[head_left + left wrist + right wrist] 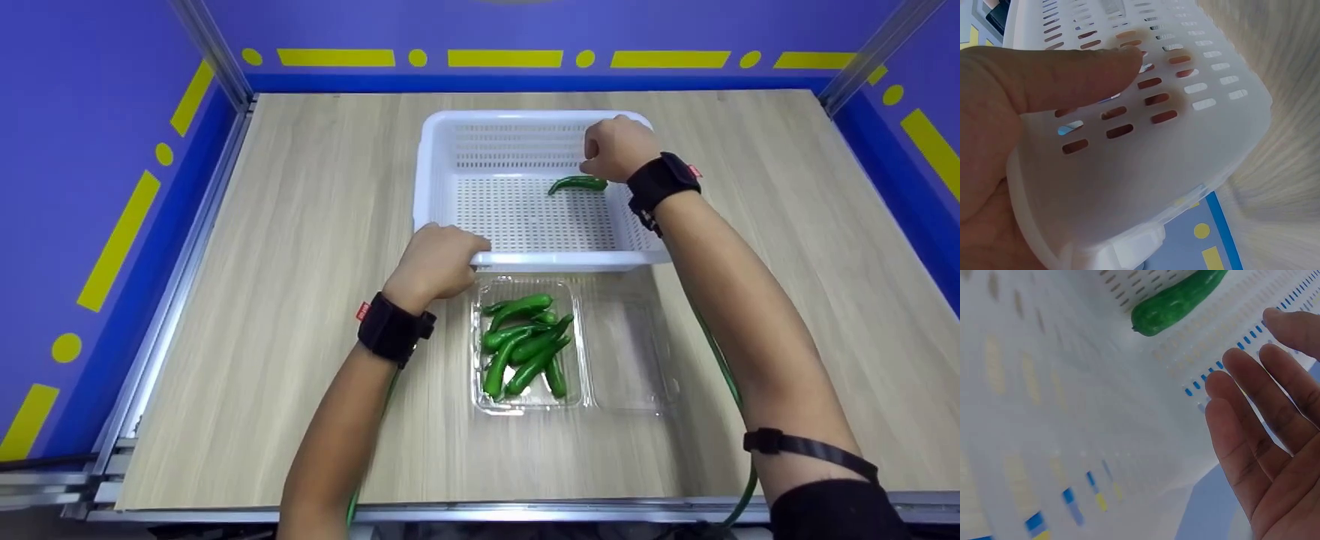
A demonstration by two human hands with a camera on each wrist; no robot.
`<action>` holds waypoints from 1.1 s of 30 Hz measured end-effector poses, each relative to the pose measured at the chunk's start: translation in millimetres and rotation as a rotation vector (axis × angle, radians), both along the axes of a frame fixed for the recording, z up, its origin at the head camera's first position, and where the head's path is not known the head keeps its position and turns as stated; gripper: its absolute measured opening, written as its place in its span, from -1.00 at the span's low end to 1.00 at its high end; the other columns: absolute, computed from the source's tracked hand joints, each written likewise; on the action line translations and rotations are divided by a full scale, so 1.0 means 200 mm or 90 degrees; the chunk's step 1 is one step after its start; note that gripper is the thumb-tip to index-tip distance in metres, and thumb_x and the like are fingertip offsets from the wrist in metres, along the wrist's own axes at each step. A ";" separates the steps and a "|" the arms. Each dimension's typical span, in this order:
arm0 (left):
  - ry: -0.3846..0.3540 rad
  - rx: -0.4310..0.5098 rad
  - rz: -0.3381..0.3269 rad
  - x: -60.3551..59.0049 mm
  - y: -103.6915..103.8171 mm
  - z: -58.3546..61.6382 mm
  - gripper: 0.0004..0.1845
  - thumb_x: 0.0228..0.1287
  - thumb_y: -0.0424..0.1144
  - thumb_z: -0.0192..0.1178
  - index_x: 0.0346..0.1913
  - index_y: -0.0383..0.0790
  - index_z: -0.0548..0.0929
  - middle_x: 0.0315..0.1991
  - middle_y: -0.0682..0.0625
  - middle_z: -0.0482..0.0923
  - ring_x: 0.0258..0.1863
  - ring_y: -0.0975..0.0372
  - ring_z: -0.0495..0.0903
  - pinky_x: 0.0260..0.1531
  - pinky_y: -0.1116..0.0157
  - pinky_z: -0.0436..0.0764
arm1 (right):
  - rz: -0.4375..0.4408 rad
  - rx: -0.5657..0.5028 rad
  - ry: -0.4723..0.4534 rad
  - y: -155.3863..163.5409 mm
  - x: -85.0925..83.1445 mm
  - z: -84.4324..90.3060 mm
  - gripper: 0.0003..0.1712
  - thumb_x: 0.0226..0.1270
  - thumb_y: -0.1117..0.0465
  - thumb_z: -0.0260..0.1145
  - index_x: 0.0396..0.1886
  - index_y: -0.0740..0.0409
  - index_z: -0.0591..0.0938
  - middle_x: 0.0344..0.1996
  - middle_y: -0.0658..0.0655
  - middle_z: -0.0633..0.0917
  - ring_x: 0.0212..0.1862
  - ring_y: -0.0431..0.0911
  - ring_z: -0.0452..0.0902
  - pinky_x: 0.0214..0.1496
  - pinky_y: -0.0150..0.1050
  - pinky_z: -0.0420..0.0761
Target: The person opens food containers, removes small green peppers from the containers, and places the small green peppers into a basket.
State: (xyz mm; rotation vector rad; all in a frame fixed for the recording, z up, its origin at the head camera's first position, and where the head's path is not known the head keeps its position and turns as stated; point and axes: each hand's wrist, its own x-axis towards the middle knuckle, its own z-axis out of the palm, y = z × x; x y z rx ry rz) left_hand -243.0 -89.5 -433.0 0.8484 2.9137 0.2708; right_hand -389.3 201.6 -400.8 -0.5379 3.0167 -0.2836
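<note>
A white perforated basket (525, 118) stands on the wooden table. My left hand (450, 259) grips its near-left corner; in the left wrist view the thumb (1061, 73) lies along the slotted basket wall (1196, 129). My right hand (611, 146) hovers inside the far-right part of the basket, just above a single green pepper (576, 183) lying on the basket floor. In the right wrist view the fingers (1252, 416) are straight and apart, holding nothing, and the pepper (1176, 301) lies free beyond them.
A clear plastic clamshell tray (480, 397) sits just in front of the basket with several green peppers (525, 345) in its left half; its open lid (626, 352) lies flat to the right. Blue walls with yellow marks border the table.
</note>
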 end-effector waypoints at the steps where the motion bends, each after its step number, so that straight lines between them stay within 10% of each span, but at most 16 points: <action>1: 0.000 0.000 0.000 0.00 0.00 0.00 -0.81 0.06 -0.48 0.13 -0.44 -0.08 0.53 -0.52 0.09 0.51 -0.47 0.17 0.43 -0.26 0.10 0.46 | 0.001 -0.005 0.000 0.00 0.00 0.00 -0.79 0.25 0.17 0.37 -0.32 0.26 0.69 -0.34 0.25 0.71 -0.31 0.11 0.55 -0.23 -0.07 0.49; 33: -0.018 0.006 0.004 -0.01 0.00 0.00 -0.82 0.09 -0.48 0.15 -0.43 -0.09 0.56 -0.56 0.11 0.44 -0.51 0.20 0.41 -0.32 0.14 0.49 | 0.117 -0.113 0.062 -0.06 0.24 0.18 -0.78 0.29 0.17 0.38 -0.25 0.27 0.68 -0.30 0.24 0.79 -0.27 0.07 0.68 -0.21 -0.12 0.55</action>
